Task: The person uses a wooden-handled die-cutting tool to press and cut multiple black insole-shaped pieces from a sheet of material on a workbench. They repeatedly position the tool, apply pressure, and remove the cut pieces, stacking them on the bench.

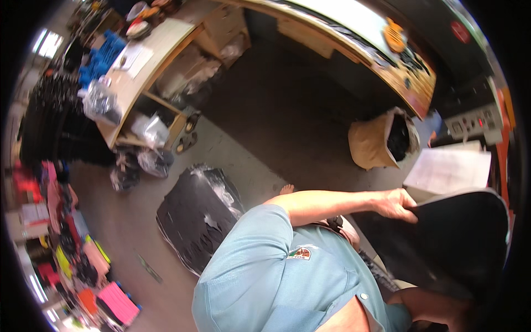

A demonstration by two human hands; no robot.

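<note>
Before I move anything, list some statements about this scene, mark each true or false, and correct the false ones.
1. The left hand has its grip on the edge of a black sheet. True.
2. The brown sack near the table is empty. False: the brown sack has dark material in it.
3. A dark bundle with clear plastic about it lies on the floor. True.
4. The orange object lies inside the sack. False: the orange object is up on the table.
5. The shirt on the person holding the sheet is bright red. False: it is blue-green.
</note>
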